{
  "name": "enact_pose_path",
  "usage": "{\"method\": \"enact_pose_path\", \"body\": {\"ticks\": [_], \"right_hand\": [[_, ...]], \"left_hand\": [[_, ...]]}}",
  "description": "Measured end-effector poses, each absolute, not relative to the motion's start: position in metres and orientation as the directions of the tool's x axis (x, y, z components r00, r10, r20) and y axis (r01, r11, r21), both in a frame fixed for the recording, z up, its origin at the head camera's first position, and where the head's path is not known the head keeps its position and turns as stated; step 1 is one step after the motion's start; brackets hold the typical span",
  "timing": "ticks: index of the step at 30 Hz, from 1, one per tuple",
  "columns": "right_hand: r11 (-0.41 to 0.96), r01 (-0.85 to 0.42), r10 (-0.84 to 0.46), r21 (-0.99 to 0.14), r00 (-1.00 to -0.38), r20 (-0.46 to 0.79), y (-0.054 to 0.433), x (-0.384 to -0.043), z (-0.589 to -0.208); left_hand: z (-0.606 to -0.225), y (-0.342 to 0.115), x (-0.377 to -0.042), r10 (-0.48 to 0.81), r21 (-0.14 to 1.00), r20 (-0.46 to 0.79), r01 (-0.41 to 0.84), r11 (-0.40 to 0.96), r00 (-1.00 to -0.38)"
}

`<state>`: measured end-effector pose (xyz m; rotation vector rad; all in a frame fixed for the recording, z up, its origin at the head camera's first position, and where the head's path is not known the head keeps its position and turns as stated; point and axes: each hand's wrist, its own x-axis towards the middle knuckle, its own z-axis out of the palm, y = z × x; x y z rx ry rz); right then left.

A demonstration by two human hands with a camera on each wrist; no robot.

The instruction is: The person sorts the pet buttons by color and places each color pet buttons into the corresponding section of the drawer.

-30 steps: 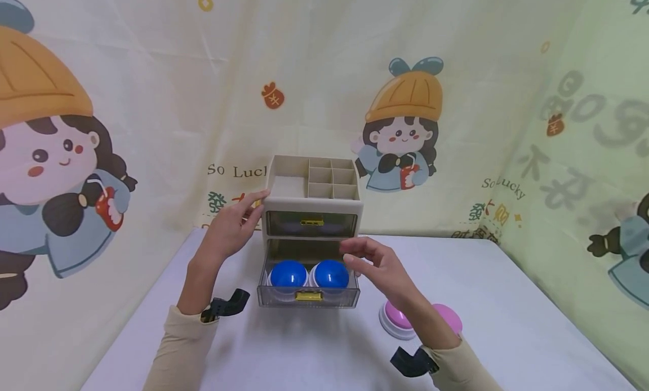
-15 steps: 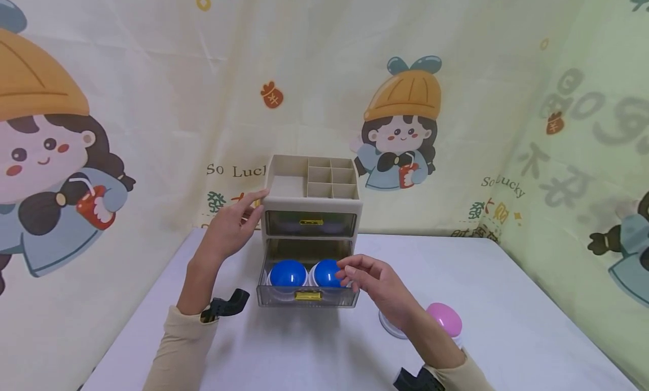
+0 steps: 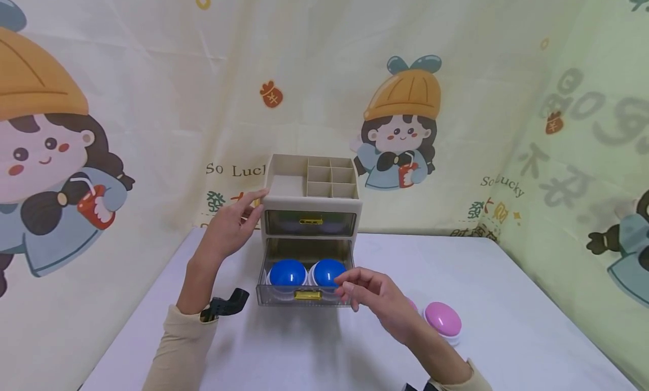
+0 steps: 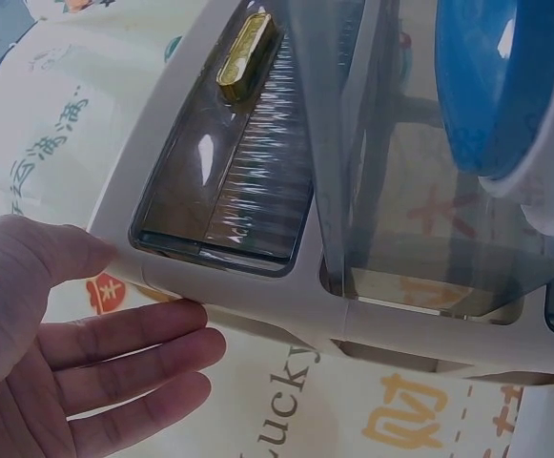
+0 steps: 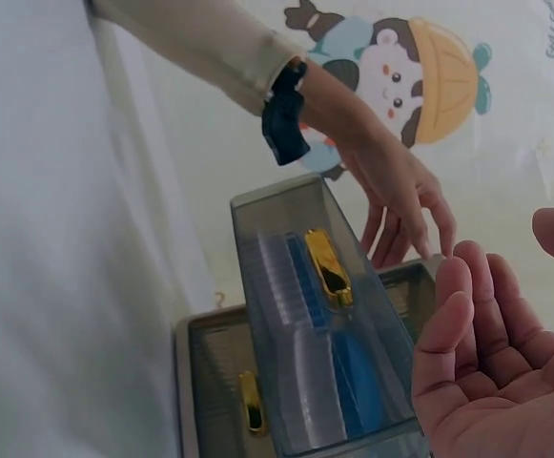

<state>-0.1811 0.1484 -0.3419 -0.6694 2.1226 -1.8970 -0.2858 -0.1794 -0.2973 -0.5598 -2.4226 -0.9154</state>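
A beige drawer organizer (image 3: 313,204) stands on the table with one see-through drawer (image 3: 274,296) pulled out. Inside it sit two dome-topped round things with white bases, a left blue dome (image 3: 287,273) and a right blue dome (image 3: 327,271). My left hand (image 3: 227,226) rests against the organizer's upper left side, fingers fairly straight; in the left wrist view its thumb lies at the front corner. My right hand (image 3: 377,298) hovers at the drawer's front right corner, fingers loosely bent, holding nothing. From the head it overlaps the right dome's edge; contact with the drawer cannot be told.
Right of my right hand a pink dome-topped thing (image 3: 443,319) stands on the white table (image 3: 507,301); another pink one (image 3: 412,304) is mostly hidden behind the hand. Above the pulled-out drawer is a closed drawer (image 3: 289,223). A printed curtain (image 3: 314,53) hangs behind.
My right hand has moved from the drawer's right side down to its front right corner. The left hand and the drawer look the same.
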Motion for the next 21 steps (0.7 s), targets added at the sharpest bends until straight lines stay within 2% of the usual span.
{"method": "enact_pose_path", "body": {"ticks": [9,12,21], "right_hand": [[0.090,-0.139,-0.527,-0.986,-0.847,0.071,0.134,-0.177,-0.349],[0.105,-0.084,-0.541,-0.991,-0.841,0.015,0.128,-0.177,-0.353],[0.084,0.079,-0.634,-0.993,-0.765,-0.114,0.113,-0.180,-0.372]], "left_hand": [[-0.296,-0.181,-0.290,0.205,0.496,0.575,0.537,0.682,-0.792],[-0.296,-0.182,-0.291,0.206,0.496,0.576,0.538,0.681,-0.791],[-0.298,-0.183,-0.294,0.207,0.495,0.575,0.537,0.683,-0.792]]}}
